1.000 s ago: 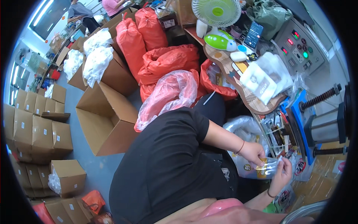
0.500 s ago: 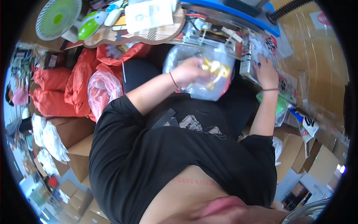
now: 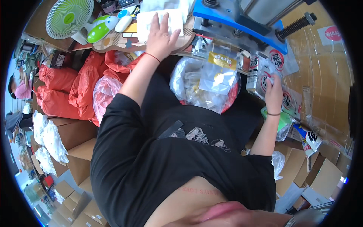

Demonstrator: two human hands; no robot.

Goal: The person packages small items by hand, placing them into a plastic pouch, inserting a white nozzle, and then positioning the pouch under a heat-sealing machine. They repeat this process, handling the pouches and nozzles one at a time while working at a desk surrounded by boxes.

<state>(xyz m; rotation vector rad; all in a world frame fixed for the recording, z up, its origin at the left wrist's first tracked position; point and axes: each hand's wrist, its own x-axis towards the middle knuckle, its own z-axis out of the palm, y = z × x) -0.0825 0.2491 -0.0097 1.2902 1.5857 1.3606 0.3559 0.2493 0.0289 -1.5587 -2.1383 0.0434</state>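
Note:
My left hand [image 3: 162, 41] lies with fingers spread on a stack of white, flat sheets or bags [image 3: 145, 23] on the patterned board. My right hand [image 3: 274, 92] reaches into an open printed box [image 3: 254, 77] at the right. Its fingers are closed at some whitish, translucent material [image 3: 269, 67]; what they grip is too small to make out. A clear plastic bag with a gold printed band [image 3: 218, 73] is over a round container lined with clear plastic [image 3: 180, 79], in front of my lap. Similar crumpled bags lie inside the container.
A blue-framed press [image 3: 234, 19] with a spring-wound rod stands at the far right. A green and white fan [image 3: 70, 19] is at the far left. Red bags [image 3: 56, 79] and open cartons [image 3: 77, 151] crowd my left. A cardboard wall [image 3: 321, 75] rises on the right.
My left hand has let go of the gold-printed bag, which is now over the lined container, and has moved up-left onto the white stack. My right hand stays at the box, fingers drawn together.

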